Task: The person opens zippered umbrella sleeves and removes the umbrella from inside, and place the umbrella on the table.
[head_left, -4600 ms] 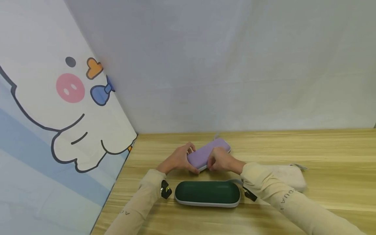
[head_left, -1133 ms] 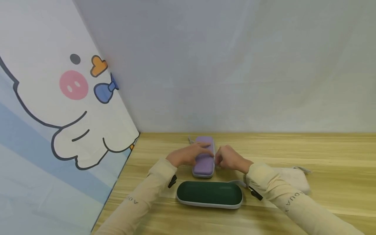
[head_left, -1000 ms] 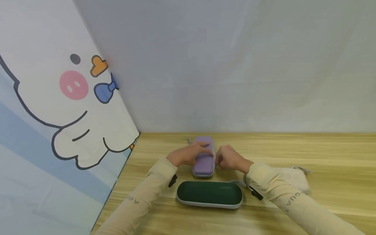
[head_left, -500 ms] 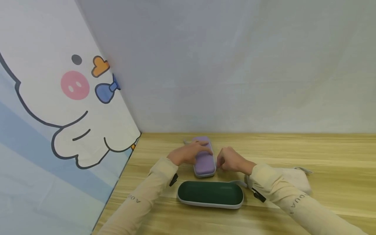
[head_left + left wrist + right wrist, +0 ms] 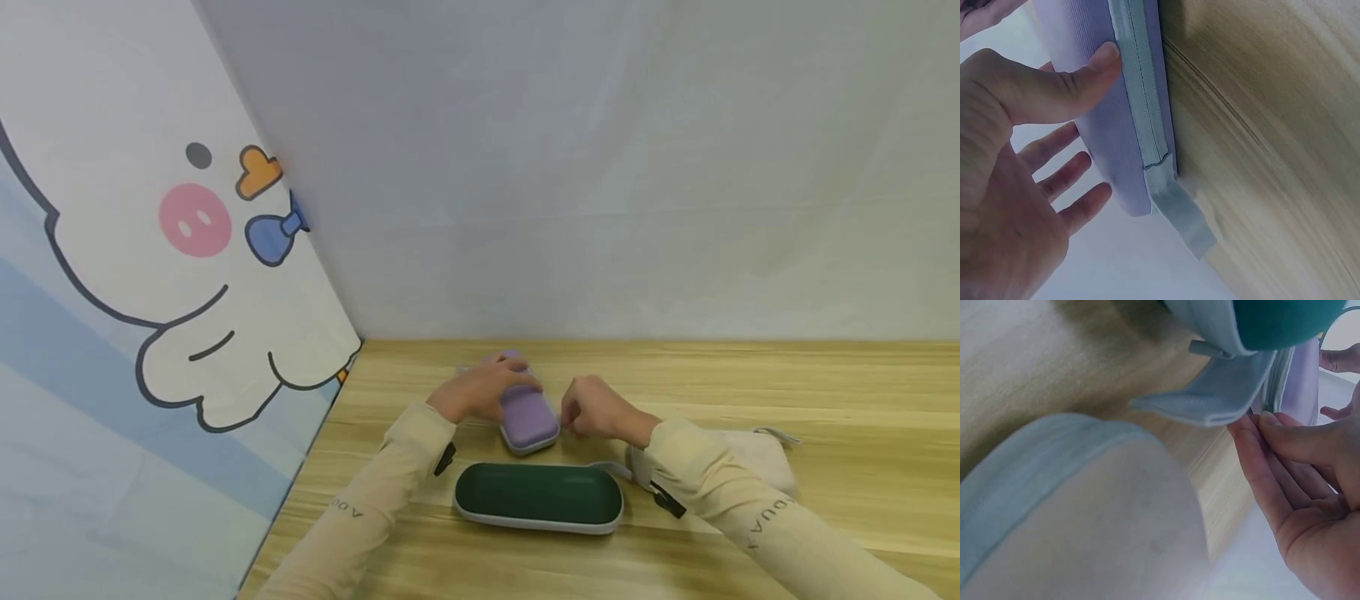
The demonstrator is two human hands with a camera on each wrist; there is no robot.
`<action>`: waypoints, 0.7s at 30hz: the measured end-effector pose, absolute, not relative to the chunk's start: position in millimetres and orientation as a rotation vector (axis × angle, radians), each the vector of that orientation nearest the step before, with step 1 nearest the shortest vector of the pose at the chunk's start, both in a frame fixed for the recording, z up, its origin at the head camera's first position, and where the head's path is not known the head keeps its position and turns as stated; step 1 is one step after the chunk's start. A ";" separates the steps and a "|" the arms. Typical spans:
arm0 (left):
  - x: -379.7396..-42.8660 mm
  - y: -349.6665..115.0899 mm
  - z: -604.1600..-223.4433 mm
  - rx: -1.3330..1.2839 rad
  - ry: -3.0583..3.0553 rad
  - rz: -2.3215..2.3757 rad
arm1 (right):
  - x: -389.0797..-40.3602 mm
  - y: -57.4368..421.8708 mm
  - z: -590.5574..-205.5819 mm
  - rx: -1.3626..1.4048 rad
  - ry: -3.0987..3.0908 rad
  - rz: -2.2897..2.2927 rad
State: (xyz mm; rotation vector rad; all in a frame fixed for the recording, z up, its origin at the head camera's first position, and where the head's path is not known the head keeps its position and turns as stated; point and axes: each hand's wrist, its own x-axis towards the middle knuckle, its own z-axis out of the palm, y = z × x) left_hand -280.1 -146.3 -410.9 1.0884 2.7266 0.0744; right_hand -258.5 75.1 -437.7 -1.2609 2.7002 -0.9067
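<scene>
The purple zippered case (image 5: pixel 529 419) lies slanted on the table, its near end toward the right. My left hand (image 5: pixel 476 392) holds it from the left with fingers over the top. In the left wrist view the thumb presses the purple side (image 5: pixel 1100 144) beside the pale zipper (image 5: pixel 1140 81), which looks closed along that stretch. A grey strap (image 5: pixel 1184 212) hangs from that end. My right hand (image 5: pixel 600 408) is at the case's near right corner. In the right wrist view its thumb and fingertips pinch at the zipper; the pull itself is mostly hidden.
A dark green case (image 5: pixel 538 493) with a white rim lies in front of the purple one, its grey strap (image 5: pixel 1229 394) reaching right. Under my right forearm lies a cream case (image 5: pixel 750 457). A pale curtain (image 5: pixel 600 167) hangs behind the table, with a cartoon-printed panel (image 5: pixel 247 350) at left.
The purple case has turned since the oldest frame, its strap moving to the far left. Over the last second its near end has swung right, and my right hand has shifted slightly right.
</scene>
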 end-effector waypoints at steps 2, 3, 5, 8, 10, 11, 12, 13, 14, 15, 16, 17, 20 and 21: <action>-279.7 -147.1 -411.3 1.106 2.730 0.070 | -256.8 75.1 -436.9 -1.245 2.711 -0.894; -279.5 -147.5 -411.4 1.115 2.729 0.070 | -256.1 75.0 -436.4 -1.242 2.717 -0.889; -279.1 -148.5 -411.7 1.129 2.727 0.078 | -254.5 74.7 -435.1 -1.227 2.729 -0.884; -278.6 -150.2 -411.6 1.150 2.721 0.103 | -251.8 74.6 -433.4 -1.212 2.738 -0.889; -278.5 -152.1 -411.9 1.152 2.715 0.128 | -249.8 74.8 -432.0 -1.201 2.736 -0.901; -278.4 -153.1 -412.0 1.148 2.712 0.142 | -248.8 75.1 -431.4 -1.201 2.735 -0.906; -278.5 -154.2 -412.4 1.140 2.711 0.161 | -247.8 75.2 -430.6 -1.195 2.735 -0.912; -278.6 -155.4 -413.0 1.129 2.709 0.176 | -247.0 75.2 -429.8 -1.196 2.734 -0.917; -278.9 -156.5 -413.8 1.119 2.709 0.183 | -246.0 75.2 -428.9 -1.192 2.735 -0.917; -279.4 -157.6 -414.8 1.111 2.707 0.189 | -245.2 75.1 -428.0 -1.190 2.736 -0.919; -279.8 -158.5 -415.6 1.102 2.707 0.195 | -244.3 74.9 -427.2 -1.184 2.741 -0.918; -280.3 -159.3 -416.5 1.097 2.707 0.195 | -243.5 74.9 -426.5 -1.182 2.746 -0.918; -281.5 -161.0 -418.9 1.106 2.710 0.199 | -240.8 74.9 -424.4 -1.162 2.760 -0.918; -281.7 -161.4 -419.4 1.106 2.712 0.201 | -239.9 75.1 -424.0 -1.155 2.764 -0.919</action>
